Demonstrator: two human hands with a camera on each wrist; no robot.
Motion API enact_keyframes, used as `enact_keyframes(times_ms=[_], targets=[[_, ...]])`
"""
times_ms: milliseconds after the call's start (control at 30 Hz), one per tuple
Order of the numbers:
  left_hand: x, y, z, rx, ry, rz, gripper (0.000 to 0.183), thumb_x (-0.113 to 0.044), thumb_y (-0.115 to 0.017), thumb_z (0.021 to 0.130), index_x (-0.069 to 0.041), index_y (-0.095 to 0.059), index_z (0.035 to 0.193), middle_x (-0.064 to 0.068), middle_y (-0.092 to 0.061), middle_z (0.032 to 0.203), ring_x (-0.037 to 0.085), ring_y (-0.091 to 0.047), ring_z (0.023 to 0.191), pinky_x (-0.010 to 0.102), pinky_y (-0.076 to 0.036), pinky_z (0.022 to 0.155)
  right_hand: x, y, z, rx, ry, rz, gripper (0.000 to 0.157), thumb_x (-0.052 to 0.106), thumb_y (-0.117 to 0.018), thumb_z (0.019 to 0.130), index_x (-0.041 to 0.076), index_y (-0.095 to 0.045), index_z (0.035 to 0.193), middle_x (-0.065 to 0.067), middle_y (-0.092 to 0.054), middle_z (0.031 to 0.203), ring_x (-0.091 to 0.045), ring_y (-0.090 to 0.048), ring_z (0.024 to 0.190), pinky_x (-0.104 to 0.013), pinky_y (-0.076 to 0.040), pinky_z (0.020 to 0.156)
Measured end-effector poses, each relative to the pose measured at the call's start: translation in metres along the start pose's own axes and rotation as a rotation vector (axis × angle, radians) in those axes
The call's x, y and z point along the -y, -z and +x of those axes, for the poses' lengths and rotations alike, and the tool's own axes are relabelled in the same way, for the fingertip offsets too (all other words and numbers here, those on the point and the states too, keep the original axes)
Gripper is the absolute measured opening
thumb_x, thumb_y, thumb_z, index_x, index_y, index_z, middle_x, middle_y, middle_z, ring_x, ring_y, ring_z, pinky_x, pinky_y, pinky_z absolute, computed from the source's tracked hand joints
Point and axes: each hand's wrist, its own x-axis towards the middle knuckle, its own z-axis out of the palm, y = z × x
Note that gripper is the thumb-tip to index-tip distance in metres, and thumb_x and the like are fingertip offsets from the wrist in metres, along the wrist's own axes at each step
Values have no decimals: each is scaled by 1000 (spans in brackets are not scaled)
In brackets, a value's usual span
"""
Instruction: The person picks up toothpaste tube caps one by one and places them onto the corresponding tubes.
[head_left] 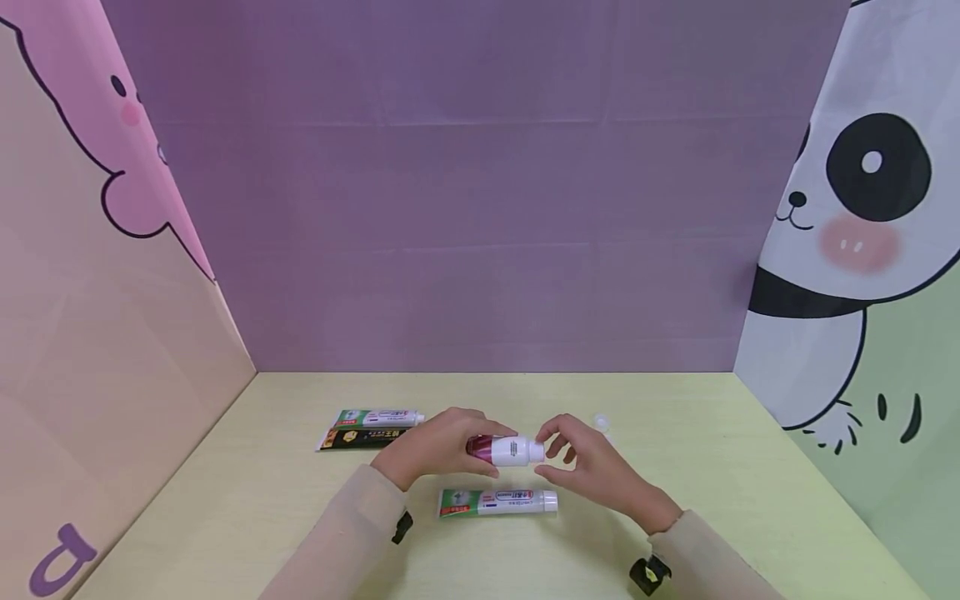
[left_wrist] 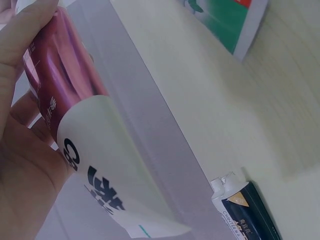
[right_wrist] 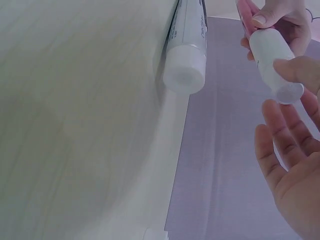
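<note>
My left hand point(head_left: 438, 446) grips a pink-and-white toothpaste tube point(head_left: 510, 451) around its pink end, holding it level above the table. In the left wrist view the tube's pink foil point(left_wrist: 65, 65) looks creased. Its white cap point(head_left: 536, 451) points right, towards my right hand point(head_left: 588, 467). The right thumb and fingers are parted around the cap end and relaxed; in the right wrist view the thumb point(right_wrist: 300, 70) overlaps the tube, and contact is hard to tell. Below the hands lies a green-and-white toothpaste tube point(head_left: 498, 502), cap to the right.
Left of my left hand lie another green-and-white tube point(head_left: 378, 418) and a black tube point(head_left: 363, 438), side by side. A small whitish translucent piece point(head_left: 601, 422) lies behind my right hand. A purple panel point(head_left: 480, 208) closes off the table's point(head_left: 247, 500) back; printed panels flank it.
</note>
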Motion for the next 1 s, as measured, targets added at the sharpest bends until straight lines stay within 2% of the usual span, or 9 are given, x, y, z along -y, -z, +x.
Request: enact_keyframes(times_ms=[200, 400, 500, 733, 1000], targets=[[1, 0, 2, 0, -14, -5, 49, -26, -85, 82, -17, -70, 128, -8, -63, 94, 7, -52, 78, 21, -50, 68, -2, -1, 0, -13, 20, -19, 36, 3, -81, 83, 12, -58, 110, 3, -61, 105, -21, -64, 84, -36, -55, 67], [0, 2, 1, 3, -18, -4, 49, -27, -84, 83, -17, -70, 129, -8, -63, 95, 8, -53, 78, 21, -50, 68, -3, 0, 0, -2, 10, -16, 33, 6, -80, 86, 13, -58, 111, 4, -61, 105, -14, -63, 83, -37, -55, 67], [0, 2, 2, 2, -20, -8, 49, -26, -85, 82, -17, -70, 128, -8, -64, 95, 8, -53, 79, 20, -50, 69, -3, 0, 0, 6, -10, -8, 31, 10, -79, 88, 12, -59, 112, 4, -62, 104, -13, -63, 82, -39, -56, 68], [3, 1, 2, 0, -28, 6, 50, -28, -84, 82, -20, -69, 130, -10, -63, 94, 6, -52, 77, 20, -49, 67, -3, 0, 0, 30, -88, 24, 23, 20, -74, 93, 14, -62, 111, 6, -63, 100, -10, -61, 80, -30, -53, 68], [5, 0, 1, -2, -33, 2, 50, -28, -84, 83, -19, -69, 130, -10, -63, 95, 6, -51, 77, 20, -49, 67, -2, 0, 0, 50, -122, 48, 19, 26, -68, 98, 13, -64, 110, 8, -65, 90, -11, -59, 76, -27, -51, 62]])
